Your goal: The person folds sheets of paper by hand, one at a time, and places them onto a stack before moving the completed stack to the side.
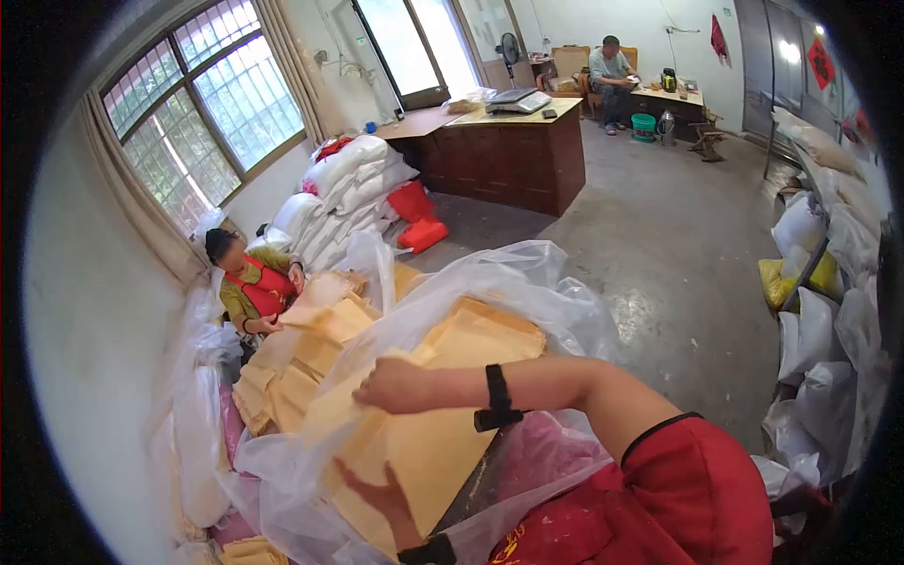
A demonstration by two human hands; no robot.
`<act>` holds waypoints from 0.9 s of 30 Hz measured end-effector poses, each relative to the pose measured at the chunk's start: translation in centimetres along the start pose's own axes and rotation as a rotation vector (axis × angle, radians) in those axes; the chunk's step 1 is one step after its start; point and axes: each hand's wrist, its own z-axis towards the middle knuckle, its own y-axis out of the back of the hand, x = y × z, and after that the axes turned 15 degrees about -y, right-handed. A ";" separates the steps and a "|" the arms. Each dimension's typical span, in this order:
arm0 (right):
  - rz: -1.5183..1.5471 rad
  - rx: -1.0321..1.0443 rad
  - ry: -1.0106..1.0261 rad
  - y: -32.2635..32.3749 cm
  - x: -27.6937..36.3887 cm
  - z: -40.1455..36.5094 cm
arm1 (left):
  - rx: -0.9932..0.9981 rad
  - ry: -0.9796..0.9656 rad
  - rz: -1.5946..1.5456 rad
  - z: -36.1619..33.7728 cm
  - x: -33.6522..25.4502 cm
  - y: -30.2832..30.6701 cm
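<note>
Large flat tan sheets [414,466] lie stacked before me on clear plastic film. My right hand [391,384] reaches in from the right, its fingers closed on the edge of a thin tan sheet [331,407] over the stack. Lower down, my left hand [381,494] is open, fingers spread, palm close over the stack. Each wrist wears a black band. Beyond the film, a folded pile of tan sheets [278,369] lies in front of a person in a red apron [273,290], whose hands are at those sheets.
Crumpled clear plastic [556,282] surrounds the stack. White sacks [348,193] are piled by the window, near a red bag [416,218]. A brown desk [513,160] carries a scale [518,101]. Another person [612,80] sits at the back. More bags [819,330] line the right side.
</note>
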 end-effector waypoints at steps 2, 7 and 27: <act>-0.042 0.004 0.092 -1.5 2.2 -2.3 | -0.113 0.035 -0.024 1.0 -1.0 2.4; 0.001 0.232 0.164 -9.7 3.5 -12.5 | 0.316 0.013 -0.173 -8.6 5.8 2.9; 0.343 0.211 -0.721 -15.6 -4.6 -13.7 | 0.456 0.721 -0.064 -9.1 5.6 -0.6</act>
